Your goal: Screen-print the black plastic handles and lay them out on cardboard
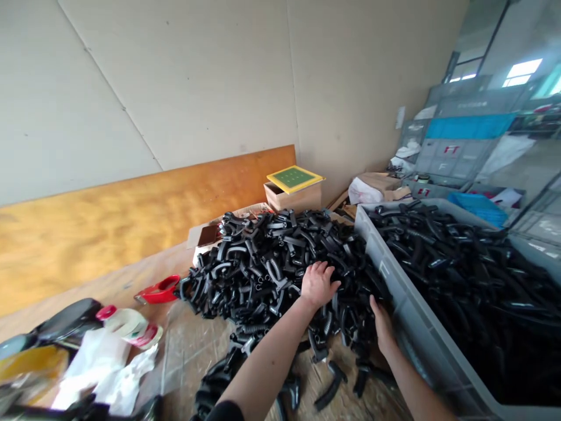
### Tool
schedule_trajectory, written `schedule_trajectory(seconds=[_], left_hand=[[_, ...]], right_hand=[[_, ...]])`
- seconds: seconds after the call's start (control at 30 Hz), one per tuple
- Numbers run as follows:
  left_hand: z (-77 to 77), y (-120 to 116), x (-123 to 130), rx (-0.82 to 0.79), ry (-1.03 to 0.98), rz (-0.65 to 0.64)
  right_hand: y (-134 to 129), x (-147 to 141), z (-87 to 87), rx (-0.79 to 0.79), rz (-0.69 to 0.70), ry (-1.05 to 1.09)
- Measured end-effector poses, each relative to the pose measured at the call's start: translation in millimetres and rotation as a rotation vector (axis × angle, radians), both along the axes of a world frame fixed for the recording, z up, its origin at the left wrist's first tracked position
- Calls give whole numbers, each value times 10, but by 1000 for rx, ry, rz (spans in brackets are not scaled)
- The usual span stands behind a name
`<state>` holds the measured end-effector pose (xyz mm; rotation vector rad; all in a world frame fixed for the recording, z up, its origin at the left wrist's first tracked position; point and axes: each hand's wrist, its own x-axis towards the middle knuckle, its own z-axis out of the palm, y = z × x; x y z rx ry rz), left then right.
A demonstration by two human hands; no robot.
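A large heap of black curved plastic parts, some with coiled springs, lies on the floor in front of me. My left hand rests on the heap with its fingers spread, pressing on the black parts. My right hand reaches down at the heap's right side, close to the wall of a grey plastic bin. Its fingertips are hidden among the parts. The bin is filled with more black parts. Several loose pieces lie on the floor below my hands.
A red tape dispenser, a white tape roll and white plastic wrapping lie at the lower left. A cardboard box with a green-and-yellow board stands behind the heap, before an orange wooden board and a beige wall.
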<state>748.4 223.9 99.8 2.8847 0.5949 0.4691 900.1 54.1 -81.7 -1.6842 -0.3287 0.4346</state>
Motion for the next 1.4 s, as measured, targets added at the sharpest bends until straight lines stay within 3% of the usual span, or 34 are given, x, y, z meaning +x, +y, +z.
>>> schedule_trajectory(seconds=[0.13,0.2,0.3,0.5,0.67,0.9,1.07,1.17,1.27,1.33,1.4], left_hand=[[20,87,600,51,273,74],[-16,100,694,65,334,110],[-60,102,608,29,359,118],[-90,9,51,-127,395,60],[-222,-142,-517,-200,386,123],[-306,-311,-1428,-198,430,222],[-295,-429,-1970,-214,503,302],[-257,-476,-2261,-212,529,310],[-146,-490,-2559,-283,562,263],[-18,-450,-2751,-383,613,211],[128,-342,-2906,-485,679,214]], right_hand=[[44,8,51,75,-65,251],[86,6,102,174,-41,360],[147,-23,203,281,72,452],[228,-195,416,218,286,584],[278,-493,597,103,406,553],[330,-1190,831,82,540,287],[469,-1758,991,-128,687,-98],[541,-2109,1126,-217,787,-331],[519,-2285,1297,-220,933,-453],[460,-2228,1385,-138,1062,-452],[411,-2023,1404,-66,1100,-378]])
